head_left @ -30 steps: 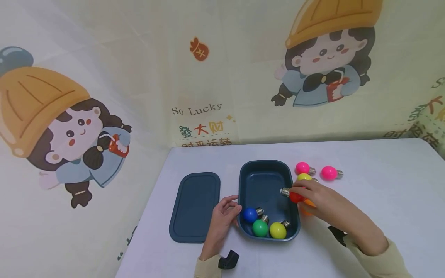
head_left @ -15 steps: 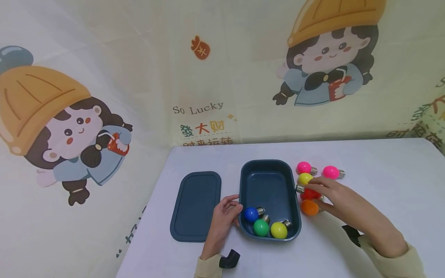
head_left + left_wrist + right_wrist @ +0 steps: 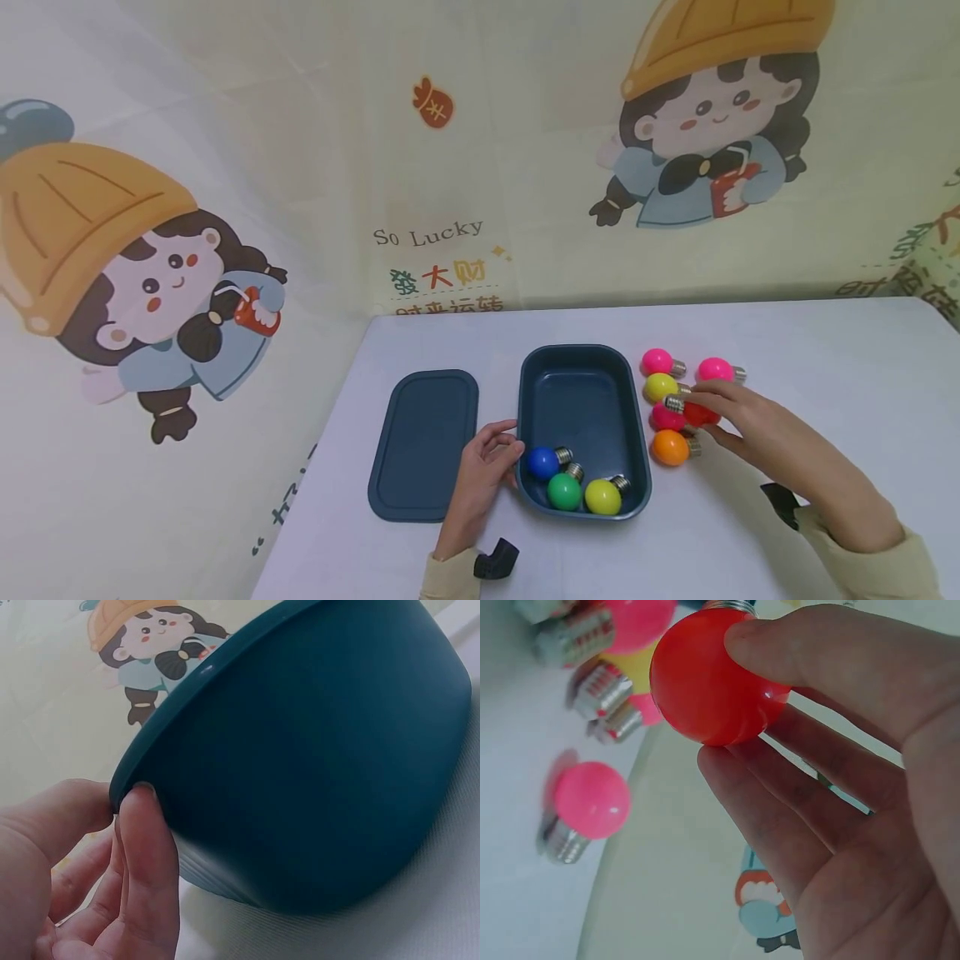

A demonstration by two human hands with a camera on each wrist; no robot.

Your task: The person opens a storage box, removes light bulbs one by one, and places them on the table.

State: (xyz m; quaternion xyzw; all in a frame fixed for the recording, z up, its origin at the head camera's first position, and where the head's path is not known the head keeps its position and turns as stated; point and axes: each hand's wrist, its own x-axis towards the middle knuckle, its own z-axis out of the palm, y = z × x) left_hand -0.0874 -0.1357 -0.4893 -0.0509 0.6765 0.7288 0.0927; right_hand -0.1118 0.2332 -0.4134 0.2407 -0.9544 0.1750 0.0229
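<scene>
My right hand (image 3: 757, 421) pinches a red light bulb (image 3: 705, 679) between thumb and fingertips, its metal screw base (image 3: 675, 403) pointing left. It is held above the loose bulbs to the right of a dark blue box (image 3: 577, 400). At the box's left side, my left hand (image 3: 489, 467) pinches the rim, as the left wrist view shows with thumb and finger at the edge (image 3: 154, 739). Inside the box, near its front, lie a blue bulb (image 3: 542, 462), a green bulb (image 3: 564, 492) and a yellow bulb (image 3: 603, 497).
Right of the box lie pink bulbs (image 3: 657, 361), a yellow bulb (image 3: 661, 387), a reddish-pink bulb (image 3: 667, 416) and an orange bulb (image 3: 670, 447). A flat dark blue lid (image 3: 424, 446) lies left of the box on the white table (image 3: 847, 392). Printed cloth hangs behind.
My right hand has carried the red bulb rightward, from over the box's right edge to above the loose bulbs. The left hand stays at the box rim.
</scene>
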